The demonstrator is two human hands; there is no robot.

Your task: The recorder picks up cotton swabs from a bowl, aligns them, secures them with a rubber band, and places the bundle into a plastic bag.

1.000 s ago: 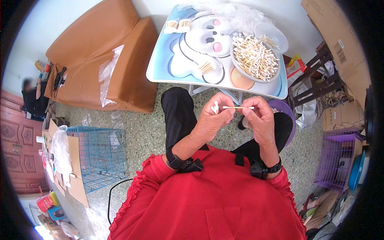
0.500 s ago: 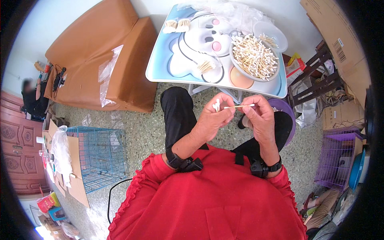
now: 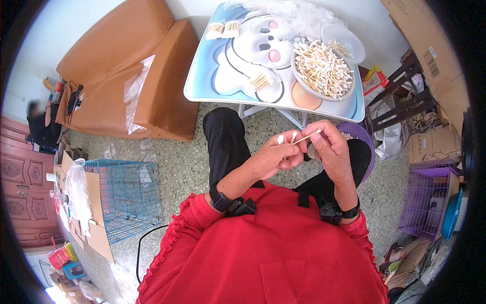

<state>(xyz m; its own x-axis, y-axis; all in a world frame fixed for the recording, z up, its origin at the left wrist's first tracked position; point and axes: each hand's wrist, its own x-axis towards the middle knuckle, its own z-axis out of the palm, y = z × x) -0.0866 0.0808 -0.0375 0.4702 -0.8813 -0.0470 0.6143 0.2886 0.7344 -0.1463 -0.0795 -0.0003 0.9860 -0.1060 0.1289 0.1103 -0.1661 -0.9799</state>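
My left hand (image 3: 273,159) is closed around a few cotton swabs, whose white tips (image 3: 281,139) stick up above the fingers. In my right hand (image 3: 330,148) a single cotton swab (image 3: 307,137) is pinched between thumb and fingertips. It slants up to the right, and its lower end reaches the left fingertips. Both hands are over my lap, in front of the table (image 3: 202,83). On the table, a round bowl (image 3: 350,93) is heaped with loose cotton swabs (image 3: 323,68). A small bunch of swabs (image 3: 260,81) lies left of the bowl.
Two swab bundles (image 3: 223,30) lie at the table's far left, with clear plastic bags (image 3: 288,17) and a translucent lid (image 3: 349,38) at the back. A purple basin (image 3: 370,147) stands by my right leg. A brown sofa (image 3: 167,91) and blue wire cage (image 3: 129,195) are left.
The single swab has tilted from nearly level to a slant, right end higher. My left hand has turned and lowered slightly, and its swab tips have spread apart.
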